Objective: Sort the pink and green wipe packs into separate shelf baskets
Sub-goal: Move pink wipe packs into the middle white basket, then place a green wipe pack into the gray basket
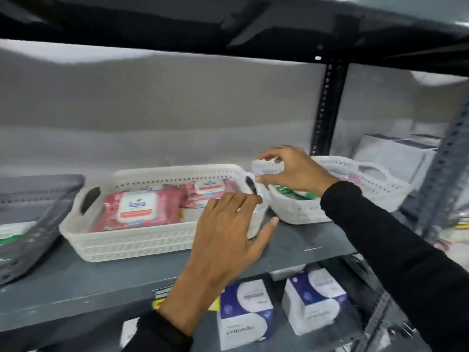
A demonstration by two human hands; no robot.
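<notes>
Wipes are lying sorted across two white perforated baskets on a grey metal shelf [76,283]. The left basket [132,240] is holding the pink wipe packs: the nearer pink pack [142,209] is showing a white flip lid with "kara" in blue letters and a small green leaf above the word, while a second pink pack [210,191] behind it is carrying the same kind of lid, its writing too blurred to read. The left hand [223,240] is resting on the right end of this basket, its fingers [228,201] spread and laid over the rim by the handle, pinching nothing. The right basket [299,212] is sitting just beside, with a green wipe pack [291,193] showing inside and something pink at its far end. The right hand [297,168] is hovering over that basket, its thumb and forefinger pinching the white lid of a pack [266,167] whose colour I cannot tell; the print there is unreadable. A dark grey bin [33,219] is standing at the left. On the shelf below, blue and white boxes [243,313] are bearing writing too blurred to make out
</notes>
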